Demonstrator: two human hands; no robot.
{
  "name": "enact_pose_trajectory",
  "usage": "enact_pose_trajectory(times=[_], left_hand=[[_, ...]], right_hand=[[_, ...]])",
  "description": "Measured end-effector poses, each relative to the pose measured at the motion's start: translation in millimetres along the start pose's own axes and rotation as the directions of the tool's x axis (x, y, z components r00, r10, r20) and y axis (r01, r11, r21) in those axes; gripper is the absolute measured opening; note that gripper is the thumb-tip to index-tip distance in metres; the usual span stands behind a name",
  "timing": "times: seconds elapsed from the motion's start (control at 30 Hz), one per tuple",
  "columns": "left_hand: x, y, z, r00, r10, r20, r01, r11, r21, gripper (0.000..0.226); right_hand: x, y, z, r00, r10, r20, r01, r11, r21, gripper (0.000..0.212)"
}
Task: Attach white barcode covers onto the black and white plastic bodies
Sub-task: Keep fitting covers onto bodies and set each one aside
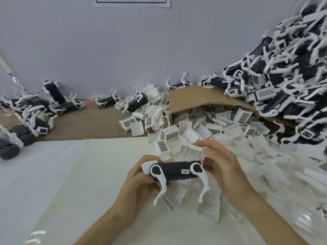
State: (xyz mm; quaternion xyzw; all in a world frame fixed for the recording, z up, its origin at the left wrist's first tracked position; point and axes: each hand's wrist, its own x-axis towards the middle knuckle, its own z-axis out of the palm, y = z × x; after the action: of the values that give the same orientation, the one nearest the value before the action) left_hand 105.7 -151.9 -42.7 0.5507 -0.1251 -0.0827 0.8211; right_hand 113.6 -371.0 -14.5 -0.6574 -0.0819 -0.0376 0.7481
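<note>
A black and white plastic body [174, 171] with two white curved legs hangs sideways above the white mat. My left hand [139, 181] grips its left end from below. My right hand [219, 163] holds the right end, and its fingertips pinch a white barcode cover [192, 151] that sits just above the body's top. The cover's ribbed inner side faces me. Whether the cover touches the body I cannot tell.
Loose white covers [194, 133] spill from a tipped cardboard box [192, 98] onto the mat [70, 174]. A tall heap of bodies [286, 76] fills the right. More bodies [35, 112] lie at the left and along the grey wall.
</note>
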Motion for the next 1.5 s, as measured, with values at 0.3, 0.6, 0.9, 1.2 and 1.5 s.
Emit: enact_pose_trajectory(times=[0.3,0.6,0.9,1.2,1.5], left_hand=[[-0.9,-3.3,-0.8,1.000,-0.017,0.023,0.016,0.999,0.044,0.047],[-0.9,-2.6,-1.8,0.999,-0.048,0.023,0.048,0.999,0.006,0.047],[-2.8,5.5,-0.8,0.991,-0.136,0.009,0.136,0.989,-0.050,0.035],[-4.5,6.9,-1.6,0.988,-0.153,-0.015,0.150,0.978,-0.144,0.040],[-4.8,10.2,2.2,0.988,-0.151,0.008,0.151,0.978,-0.145,0.032]], right_hand=[[-4.6,0.7,5.1,0.998,0.027,0.056,-0.027,1.000,-0.003,0.031],[-5.4,1.6,8.2,0.998,0.058,-0.004,-0.058,0.997,-0.056,0.033],[-5.5,-5.7,-1.9,0.931,0.232,0.281,-0.218,0.973,-0.078,0.014],[-1.4,-2.4,-4.1,0.938,0.226,0.261,-0.273,0.949,0.159,0.015],[-5.3,0.6,-1.3,0.921,0.126,0.369,-0.123,0.992,-0.030,0.043]])
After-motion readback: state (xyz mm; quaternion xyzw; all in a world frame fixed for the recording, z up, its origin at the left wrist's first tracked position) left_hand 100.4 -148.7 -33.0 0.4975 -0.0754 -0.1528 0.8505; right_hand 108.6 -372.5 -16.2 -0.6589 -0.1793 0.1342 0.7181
